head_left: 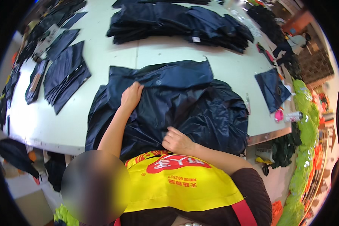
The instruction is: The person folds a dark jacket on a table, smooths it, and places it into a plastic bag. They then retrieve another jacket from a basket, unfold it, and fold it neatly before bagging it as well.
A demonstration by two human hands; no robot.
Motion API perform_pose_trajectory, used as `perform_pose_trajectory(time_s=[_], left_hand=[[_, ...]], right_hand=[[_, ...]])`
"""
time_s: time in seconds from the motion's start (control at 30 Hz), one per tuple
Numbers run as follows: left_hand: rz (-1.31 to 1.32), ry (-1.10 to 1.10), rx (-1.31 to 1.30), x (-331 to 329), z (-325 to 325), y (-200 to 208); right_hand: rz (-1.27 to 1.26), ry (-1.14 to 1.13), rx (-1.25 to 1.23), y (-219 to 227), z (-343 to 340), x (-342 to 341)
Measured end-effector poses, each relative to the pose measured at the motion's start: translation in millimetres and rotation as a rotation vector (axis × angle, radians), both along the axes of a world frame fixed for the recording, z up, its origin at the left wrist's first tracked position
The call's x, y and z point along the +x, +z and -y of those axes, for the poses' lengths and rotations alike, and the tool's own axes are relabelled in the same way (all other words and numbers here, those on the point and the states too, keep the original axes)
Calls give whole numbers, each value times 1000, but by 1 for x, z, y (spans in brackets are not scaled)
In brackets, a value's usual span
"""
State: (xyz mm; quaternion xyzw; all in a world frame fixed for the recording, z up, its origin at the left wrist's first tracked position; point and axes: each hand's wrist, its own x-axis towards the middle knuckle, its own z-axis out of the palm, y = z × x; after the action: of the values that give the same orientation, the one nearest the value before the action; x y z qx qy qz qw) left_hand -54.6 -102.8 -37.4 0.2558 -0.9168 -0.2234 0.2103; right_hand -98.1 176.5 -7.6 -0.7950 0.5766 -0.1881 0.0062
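A large, shiny dark navy fabric piece lies rumpled on the table in front of me. Its upper part is a flatter panel with a straight far edge; the rest spreads in creases to the right and down to the table's front edge. My left hand is closed on the fabric, just left of its middle and below the flat panel. Closer to my body, my right hand has its fingers curled and pressed together on the near part of the same fabric. The fingertips of both hands are partly hidden.
The pale table holds a long pile of folded dark fabric at the back. Stacked dark panels lie at left. A dark folded piece, a pink object and a clear bottle sit at right, beside lime-green material.
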Motion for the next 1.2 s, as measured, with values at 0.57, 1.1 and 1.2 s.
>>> perform_pose_trajectory(time_s=[0.57,1.1,1.2], left_hand=[[149,-19,36,0,6,-20],[153,76,-92,0,-10,-33],[-175,-67,-246,-15,-30,1]], right_hand=[[-151,-316,71,-8,58,-38],[141,-263,121,-39,27,-26],[360,-259,149,-34,27,-42]])
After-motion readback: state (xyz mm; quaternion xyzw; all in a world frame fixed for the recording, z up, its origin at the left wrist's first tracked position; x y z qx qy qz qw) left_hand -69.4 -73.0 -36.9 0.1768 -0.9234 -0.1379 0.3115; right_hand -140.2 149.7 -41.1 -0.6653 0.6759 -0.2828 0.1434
